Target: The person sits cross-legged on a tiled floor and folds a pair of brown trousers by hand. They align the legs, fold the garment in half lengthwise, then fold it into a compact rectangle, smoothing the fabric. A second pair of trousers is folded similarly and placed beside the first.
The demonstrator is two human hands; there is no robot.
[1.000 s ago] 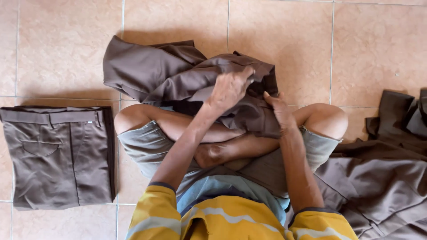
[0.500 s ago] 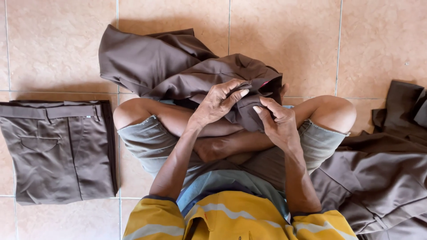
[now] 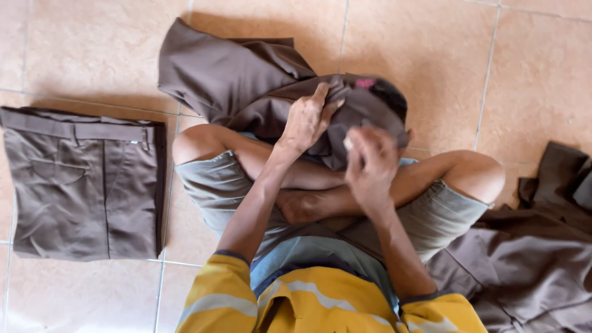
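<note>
Both hands, left hand [image 3: 306, 120] and right hand [image 3: 370, 163], pinch the brown garment [image 3: 246, 86]; I'd flatten it on the floor tiles [image 3: 431, 61] first.

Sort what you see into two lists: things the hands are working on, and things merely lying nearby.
In hand:
- brown garment, gripped by left hand and right hand

Lying about:
- folded brown trousers on the tiled floor
- crumpled brown clothes

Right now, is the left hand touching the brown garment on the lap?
Touching. The head view shows the left hand with its fingers pressed into the bunched brown garment.
</note>
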